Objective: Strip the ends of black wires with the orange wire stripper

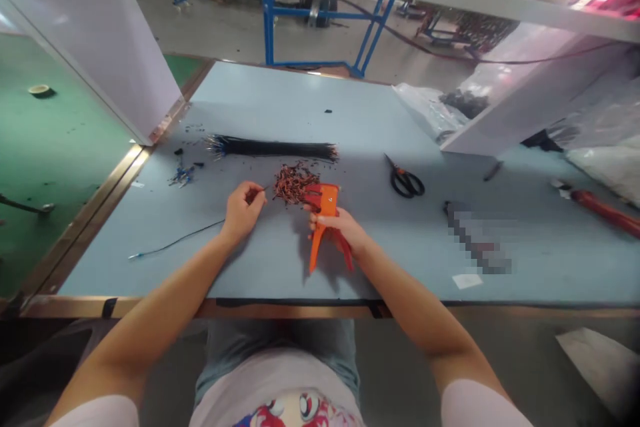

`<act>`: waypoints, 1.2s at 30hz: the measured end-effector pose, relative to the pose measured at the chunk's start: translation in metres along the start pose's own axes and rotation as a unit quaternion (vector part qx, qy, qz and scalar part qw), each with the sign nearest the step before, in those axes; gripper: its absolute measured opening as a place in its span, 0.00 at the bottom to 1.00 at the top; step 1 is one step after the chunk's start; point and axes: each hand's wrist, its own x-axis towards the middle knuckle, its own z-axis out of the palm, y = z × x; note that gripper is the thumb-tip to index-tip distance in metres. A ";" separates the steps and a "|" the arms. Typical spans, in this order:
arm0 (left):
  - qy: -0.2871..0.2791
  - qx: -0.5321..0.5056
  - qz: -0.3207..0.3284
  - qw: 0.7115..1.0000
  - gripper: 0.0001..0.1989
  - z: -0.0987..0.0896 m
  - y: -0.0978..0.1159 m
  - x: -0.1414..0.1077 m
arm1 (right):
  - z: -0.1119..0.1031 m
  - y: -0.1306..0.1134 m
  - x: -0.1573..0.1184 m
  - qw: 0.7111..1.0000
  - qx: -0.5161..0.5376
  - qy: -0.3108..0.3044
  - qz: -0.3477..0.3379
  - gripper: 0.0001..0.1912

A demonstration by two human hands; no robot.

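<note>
Orange stripper fills the right hand, clear of the table edge. Left hand pinches one wire, fingertips closed.

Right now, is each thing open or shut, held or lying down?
Orange tool, in right hand, handles apart
Black wire, in left hand, curved
Wire bundle, lying straight
Reddish scraps, heaped
Scissors, lying down, blades look shut
Red-handled tool, lying down
White slip, flat
</note>
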 end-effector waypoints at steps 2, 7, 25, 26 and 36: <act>-0.073 0.000 0.004 0.997 0.06 -0.006 0.005 -0.004 | -0.003 0.003 0.004 0.999 0.015 0.003 0.033 0.19; -0.221 0.117 0.112 0.962 0.09 0.005 0.008 -0.016 | -0.008 0.006 0.015 0.995 0.029 -0.032 0.089 0.19; -0.103 0.123 0.132 0.978 0.10 0.007 0.009 -0.023 | -0.008 0.005 0.009 0.996 0.032 -0.014 0.077 0.20; -0.102 0.123 0.127 0.979 0.10 0.007 0.011 -0.024 | -0.007 0.006 0.008 0.997 0.022 -0.014 0.078 0.21; -0.044 0.061 0.104 0.992 0.05 0.008 0.016 -0.024 | 0.010 0.008 -0.008 0.994 -0.002 -0.068 0.090 0.25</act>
